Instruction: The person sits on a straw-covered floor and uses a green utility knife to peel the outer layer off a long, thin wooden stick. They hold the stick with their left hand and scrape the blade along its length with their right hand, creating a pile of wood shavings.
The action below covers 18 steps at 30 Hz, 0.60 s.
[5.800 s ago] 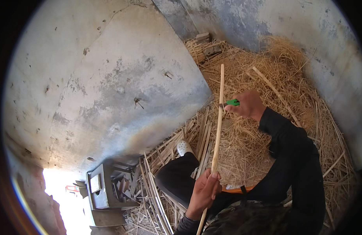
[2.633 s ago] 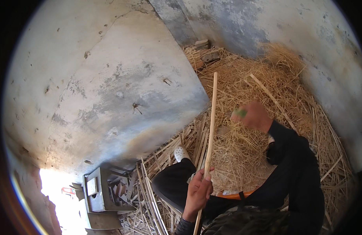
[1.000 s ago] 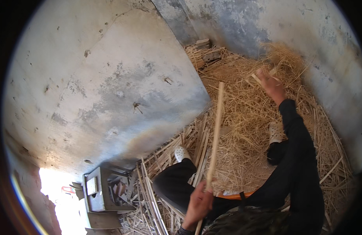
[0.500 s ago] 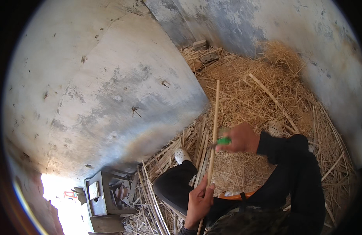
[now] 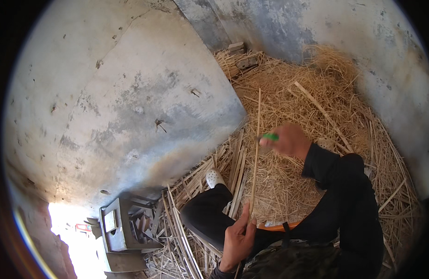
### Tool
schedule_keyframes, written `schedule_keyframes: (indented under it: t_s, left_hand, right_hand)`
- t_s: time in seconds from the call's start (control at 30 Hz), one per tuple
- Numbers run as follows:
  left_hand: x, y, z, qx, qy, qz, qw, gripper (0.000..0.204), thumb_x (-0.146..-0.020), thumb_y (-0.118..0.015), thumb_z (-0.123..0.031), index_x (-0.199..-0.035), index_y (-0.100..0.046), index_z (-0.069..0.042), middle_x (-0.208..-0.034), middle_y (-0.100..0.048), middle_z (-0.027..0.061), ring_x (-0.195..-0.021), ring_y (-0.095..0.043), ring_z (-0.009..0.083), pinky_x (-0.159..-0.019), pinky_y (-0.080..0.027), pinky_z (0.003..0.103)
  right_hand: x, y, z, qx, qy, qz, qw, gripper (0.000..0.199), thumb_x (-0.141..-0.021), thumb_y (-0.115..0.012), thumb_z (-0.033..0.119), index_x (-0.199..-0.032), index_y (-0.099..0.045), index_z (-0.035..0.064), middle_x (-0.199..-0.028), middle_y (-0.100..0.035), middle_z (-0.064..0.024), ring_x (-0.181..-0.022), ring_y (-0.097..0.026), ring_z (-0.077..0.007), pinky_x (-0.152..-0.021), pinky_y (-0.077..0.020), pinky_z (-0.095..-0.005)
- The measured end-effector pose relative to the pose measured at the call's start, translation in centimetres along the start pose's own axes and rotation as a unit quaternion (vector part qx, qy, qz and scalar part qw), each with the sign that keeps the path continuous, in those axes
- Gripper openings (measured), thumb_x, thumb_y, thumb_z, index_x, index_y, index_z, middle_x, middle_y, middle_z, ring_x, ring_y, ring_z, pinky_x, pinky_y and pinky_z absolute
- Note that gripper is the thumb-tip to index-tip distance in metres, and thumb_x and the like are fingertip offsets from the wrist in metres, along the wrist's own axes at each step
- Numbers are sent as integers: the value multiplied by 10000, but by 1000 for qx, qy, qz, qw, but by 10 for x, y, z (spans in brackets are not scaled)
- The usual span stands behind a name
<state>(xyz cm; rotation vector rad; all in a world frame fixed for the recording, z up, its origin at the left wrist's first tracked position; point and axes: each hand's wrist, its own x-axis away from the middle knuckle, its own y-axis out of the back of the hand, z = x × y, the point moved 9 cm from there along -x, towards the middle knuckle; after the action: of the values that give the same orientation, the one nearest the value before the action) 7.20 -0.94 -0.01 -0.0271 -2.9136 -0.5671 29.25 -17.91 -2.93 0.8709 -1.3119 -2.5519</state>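
A long, thin pale bamboo strip [image 5: 256,172] stands nearly upright in view and leans slightly right at its far end. My left hand [image 5: 238,239] pinches it low down between thumb and fingers, and its near end runs on below the hand. Farther up, my right hand [image 5: 291,140] is closed round a small tool with a green handle [image 5: 271,136]. The tool's dark working end meets or nearly meets the strip. Motion blurs that hand, and the tool's exact kind cannot be made out.
Curly shavings [image 5: 316,111] pile up against the far walls. Loose strips [image 5: 237,169] lie left of centre, and one broad strip [image 5: 323,109] rests on the shavings. A grey wooden cabinet [image 5: 124,232] stands lower left near a bright opening. My legs in black trousers [image 5: 203,214] flank the work.
My right hand with the green-handled tool has moved up along the strip, away from my left hand. The strip now shows a narrower side, and its far end sits slightly higher.
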Motion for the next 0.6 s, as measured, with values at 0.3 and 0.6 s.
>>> schedule_keyframes:
  t_s: [0.3,0.6]
  left_hand:
    - [-7,8,9,-97,-61,-58,992,455,-901,-550,-53,-1349,-490,-4,-644,-559,134,-615,-464,30,-572,-443,234]
    - [-13,13,-12,-197,-80,-76,974,447,-850,-570,-21,-1297,-552,-23,-544,-480,202,-431,-558,281,-468,-442,319]
  right_hand:
    - [30,-3,61,-11,83,54,995,815,-765,-428,836,-466,-548,87,-372,-372,-58,-333,-449,-222,-357,-344,-381]
    - [35,-12,71,-21,121,27,992,718,-760,-488,809,-535,-591,135,-372,-387,-46,-330,-447,-190,-345,-331,-358]
